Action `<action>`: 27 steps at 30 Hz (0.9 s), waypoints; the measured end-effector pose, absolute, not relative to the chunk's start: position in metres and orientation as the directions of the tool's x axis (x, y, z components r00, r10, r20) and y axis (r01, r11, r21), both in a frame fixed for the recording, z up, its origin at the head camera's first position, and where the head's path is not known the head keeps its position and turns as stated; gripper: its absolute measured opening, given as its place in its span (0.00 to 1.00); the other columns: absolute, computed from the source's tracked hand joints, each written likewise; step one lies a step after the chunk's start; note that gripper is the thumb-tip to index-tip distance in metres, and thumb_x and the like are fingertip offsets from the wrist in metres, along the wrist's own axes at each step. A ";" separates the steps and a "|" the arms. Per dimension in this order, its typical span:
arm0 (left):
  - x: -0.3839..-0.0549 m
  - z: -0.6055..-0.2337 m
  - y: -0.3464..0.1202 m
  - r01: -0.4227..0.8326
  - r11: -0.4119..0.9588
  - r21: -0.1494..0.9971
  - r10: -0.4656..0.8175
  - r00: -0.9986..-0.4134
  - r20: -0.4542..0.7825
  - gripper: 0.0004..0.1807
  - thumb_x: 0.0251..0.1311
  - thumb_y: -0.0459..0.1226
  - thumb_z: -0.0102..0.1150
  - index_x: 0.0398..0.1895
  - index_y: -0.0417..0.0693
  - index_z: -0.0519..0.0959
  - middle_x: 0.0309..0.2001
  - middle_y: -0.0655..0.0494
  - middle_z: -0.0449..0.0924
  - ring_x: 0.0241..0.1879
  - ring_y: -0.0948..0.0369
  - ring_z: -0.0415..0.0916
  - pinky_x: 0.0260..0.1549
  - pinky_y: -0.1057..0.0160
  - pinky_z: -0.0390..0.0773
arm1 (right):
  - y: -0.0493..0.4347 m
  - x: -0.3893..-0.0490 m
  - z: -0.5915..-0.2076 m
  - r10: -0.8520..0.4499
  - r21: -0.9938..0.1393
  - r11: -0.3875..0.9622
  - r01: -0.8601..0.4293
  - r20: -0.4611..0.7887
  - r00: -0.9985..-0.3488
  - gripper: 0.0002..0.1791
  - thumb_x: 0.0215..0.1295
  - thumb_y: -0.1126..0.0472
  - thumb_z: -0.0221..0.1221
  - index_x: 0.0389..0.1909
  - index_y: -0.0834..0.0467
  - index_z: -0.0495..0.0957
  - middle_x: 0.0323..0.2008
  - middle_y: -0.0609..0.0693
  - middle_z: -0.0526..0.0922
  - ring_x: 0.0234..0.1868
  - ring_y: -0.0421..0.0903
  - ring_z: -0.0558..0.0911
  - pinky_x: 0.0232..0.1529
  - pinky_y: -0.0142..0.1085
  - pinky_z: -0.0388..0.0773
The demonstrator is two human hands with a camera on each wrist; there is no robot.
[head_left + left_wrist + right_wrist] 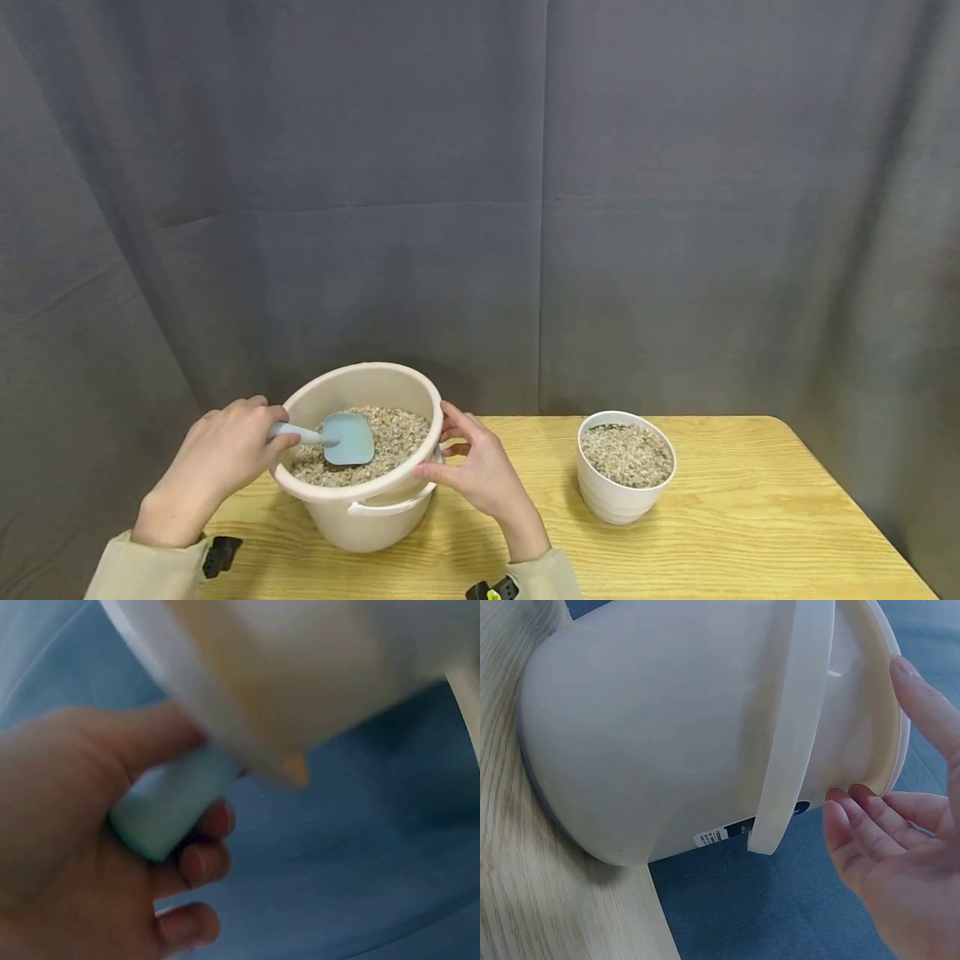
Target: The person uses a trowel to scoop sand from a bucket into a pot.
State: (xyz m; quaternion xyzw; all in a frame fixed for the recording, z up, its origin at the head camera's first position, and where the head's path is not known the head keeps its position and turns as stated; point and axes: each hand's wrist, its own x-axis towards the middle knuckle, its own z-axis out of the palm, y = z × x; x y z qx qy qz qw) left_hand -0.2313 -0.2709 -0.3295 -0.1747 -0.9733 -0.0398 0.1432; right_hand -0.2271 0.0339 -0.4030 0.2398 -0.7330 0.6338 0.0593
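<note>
From my remote seat, at the far left of the head view I see a beige sleeve (142,571) with a black strap (221,557) at the cuff, and beyond it the left hand (221,454), at nine o'clock on the bucket's rim, its fingers curled round the handle of a pale-blue, flat-bladed scoop (350,439). The scoop's handle points to nine o'clock and its blade lies over the small beige-grey granules (405,429) in the round, cream plastic bucket (360,525). I find that bucket between seven and eight o'clock from the middle of my view, on the yellow wood-grained counter (750,517); I cannot tell whether its base sits level. Its cream carrying handle (393,507) hangs low at five o'clock. At three to four o'clock on the rim, the right hand (480,467) grips the bucket, thumb and fingers spread apart, with the fingertips against its outer wall in the right wrist view. Farther right, well apart at the bucket's three o'clock, a smaller round white pot (615,507) holds similar granules. Toward twelve o'clock, behind everything, I see a creased blue-grey curtain (675,208).
</note>
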 end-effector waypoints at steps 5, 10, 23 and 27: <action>-0.237 -0.300 -0.271 0.384 0.920 -0.074 0.391 -0.906 0.163 0.13 0.55 0.43 0.69 0.19 0.55 0.75 0.21 0.61 0.68 0.21 0.60 0.65 0.20 0.54 0.67 | 0.033 -0.227 -0.403 -0.274 -0.898 0.087 -0.432 0.395 -0.877 0.47 0.48 0.68 0.75 0.67 0.74 0.61 0.48 0.61 0.77 0.48 0.59 0.77 0.50 0.53 0.75; -0.244 -0.279 -0.267 0.380 0.916 -0.132 0.388 -0.921 0.040 0.14 0.56 0.42 0.69 0.19 0.52 0.75 0.20 0.59 0.69 0.21 0.59 0.67 0.20 0.53 0.70 | 0.033 -0.227 -0.402 -0.272 -0.895 0.090 -0.437 0.400 -0.875 0.47 0.48 0.68 0.75 0.67 0.74 0.61 0.48 0.61 0.77 0.49 0.57 0.78 0.50 0.54 0.75; -0.272 -0.280 -0.272 0.435 0.901 -0.004 0.431 -0.894 -0.126 0.08 0.60 0.43 0.66 0.28 0.49 0.82 0.24 0.60 0.74 0.24 0.60 0.68 0.26 0.57 0.70 | 0.031 -0.227 -0.403 -0.264 -0.901 0.070 -0.429 0.398 -0.878 0.46 0.47 0.69 0.74 0.67 0.74 0.62 0.48 0.62 0.77 0.49 0.57 0.78 0.50 0.56 0.75; -0.277 -0.286 -0.281 0.436 0.899 0.049 0.439 -0.890 -0.123 0.07 0.61 0.42 0.66 0.28 0.50 0.82 0.23 0.62 0.72 0.23 0.61 0.65 0.25 0.60 0.66 | 0.030 -0.227 -0.405 -0.283 -0.900 0.078 -0.429 0.392 -0.875 0.46 0.49 0.68 0.74 0.67 0.74 0.62 0.48 0.62 0.77 0.49 0.56 0.78 0.50 0.54 0.75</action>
